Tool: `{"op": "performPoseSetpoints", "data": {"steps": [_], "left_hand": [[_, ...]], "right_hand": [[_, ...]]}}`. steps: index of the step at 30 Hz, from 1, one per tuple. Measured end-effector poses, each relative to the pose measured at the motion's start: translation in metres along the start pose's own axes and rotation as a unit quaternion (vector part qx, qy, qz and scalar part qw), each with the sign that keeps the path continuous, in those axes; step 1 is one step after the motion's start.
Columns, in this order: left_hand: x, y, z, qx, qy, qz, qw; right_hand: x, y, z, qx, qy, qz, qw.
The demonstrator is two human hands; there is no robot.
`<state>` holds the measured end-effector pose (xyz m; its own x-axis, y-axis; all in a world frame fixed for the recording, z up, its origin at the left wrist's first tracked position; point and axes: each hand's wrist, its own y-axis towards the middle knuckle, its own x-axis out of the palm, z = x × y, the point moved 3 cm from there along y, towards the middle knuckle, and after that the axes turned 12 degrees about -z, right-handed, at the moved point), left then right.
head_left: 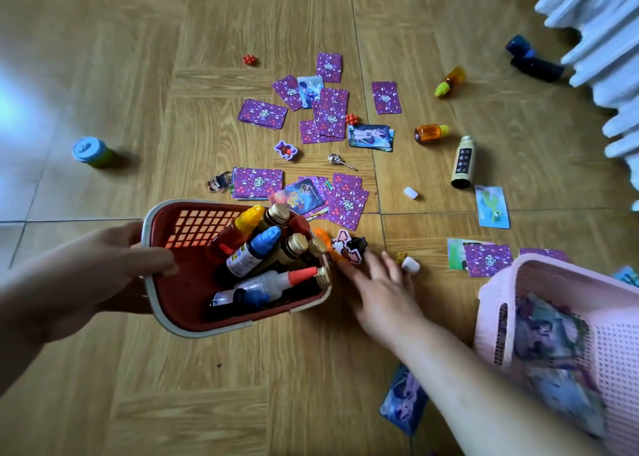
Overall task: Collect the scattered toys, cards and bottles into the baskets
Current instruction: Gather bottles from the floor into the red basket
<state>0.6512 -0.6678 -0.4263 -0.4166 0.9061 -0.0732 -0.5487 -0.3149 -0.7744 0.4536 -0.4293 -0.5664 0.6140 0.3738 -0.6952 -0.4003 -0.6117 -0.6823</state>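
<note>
Left hand [103, 269] grips rim of red plastic lattice basket [193, 230]; right hand [383, 282], fingers spread, empty, beside flat pink-and-black toy charm [345, 244]: judged light, stiff; pinch its edges

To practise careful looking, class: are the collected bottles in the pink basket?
No, the bottles lie in the red basket that the left hand grips, not the pink basket.

floor [103, 403]: wood-pattern tiles | left: pale tiles [24, 186], bright glare | upper right: white pleated fabric [594, 23]
</note>
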Motion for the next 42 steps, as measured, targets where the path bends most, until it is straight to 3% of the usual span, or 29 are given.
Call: {"op": "performPoseSetpoints", "data": {"steps": [3,8,10,17,23,27,30,34,38,40,42], "left_hand": [[0.005,-0.005,0.003,0.001,-0.003,-0.001,1.000],[0.016,0.001,0.004,0.010,-0.006,-0.021,1.000],[0.025,0.006,0.008,0.009,0.002,-0.042,0.999],[0.050,0.027,0.028,0.026,-0.001,-0.051,0.998],[0.060,0.050,0.045,0.053,-0.017,-0.045,0.997],[0.059,0.063,0.050,0.061,-0.031,-0.059,0.996],[0.059,0.067,0.052,0.064,-0.031,-0.063,0.996],[0.057,0.069,0.056,0.070,-0.034,-0.046,0.996],[0.055,0.070,0.062,0.067,-0.024,-0.029,0.997],[0.057,0.070,0.064,0.065,-0.018,-0.026,0.997],[0.059,0.071,0.066,0.062,-0.015,-0.033,0.997]], "right_hand": [[-0.004,0.010,0.002,0.013,-0.014,0.007,1.000],[-0.061,0.019,0.028,0.072,0.071,0.186,0.977],[-0.083,0.026,0.051,0.117,0.090,0.210,0.966],[-0.152,0.083,0.126,0.227,0.170,0.163,0.945],[-0.156,0.092,0.148,0.288,0.175,0.209,0.918],[-0.150,0.087,0.140,0.296,0.192,0.107,0.930],[-0.150,0.082,0.128,0.260,0.262,0.084,0.925],[-0.164,0.051,0.088,0.047,0.544,0.184,0.818],[-0.172,0.011,0.033,-0.173,0.603,0.189,0.755],[-0.166,0.001,0.007,-0.196,0.582,0.166,0.772],[-0.154,-0.002,-0.020,-0.175,0.503,0.170,0.829]]}}
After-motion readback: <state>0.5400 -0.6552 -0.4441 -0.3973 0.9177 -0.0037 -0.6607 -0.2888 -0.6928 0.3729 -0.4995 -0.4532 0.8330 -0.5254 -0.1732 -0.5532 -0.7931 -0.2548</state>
